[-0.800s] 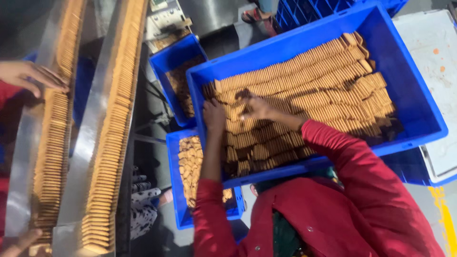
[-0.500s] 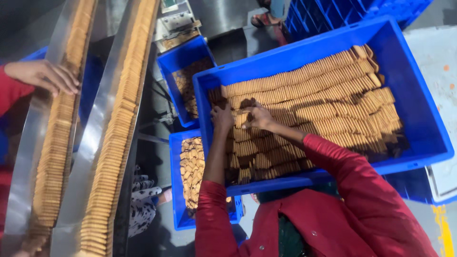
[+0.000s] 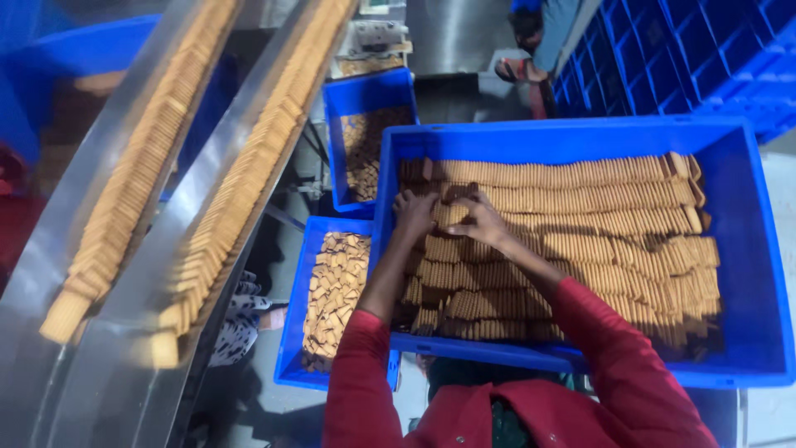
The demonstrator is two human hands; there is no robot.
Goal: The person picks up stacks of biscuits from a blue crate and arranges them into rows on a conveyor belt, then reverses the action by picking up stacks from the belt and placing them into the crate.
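L hand (image 3: 412, 211) & R hand (image 3: 481, 220) closed round short stack of square tan biscuits (image 3: 452, 214) in big blue plastic crate (image 3: 750, 274); mid-gathering. Next: lift stack w/o spilling.

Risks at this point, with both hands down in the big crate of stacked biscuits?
1. Both hands, left hand and right hand, press on one short stack of biscuits; squeezing may snap them.
2. The rows near the hands already lie uneven; pulling a stack out may topple its neighbours.
3. The big blue crate overhangs the smaller crate of loose biscuits; knocked pieces may drop there.
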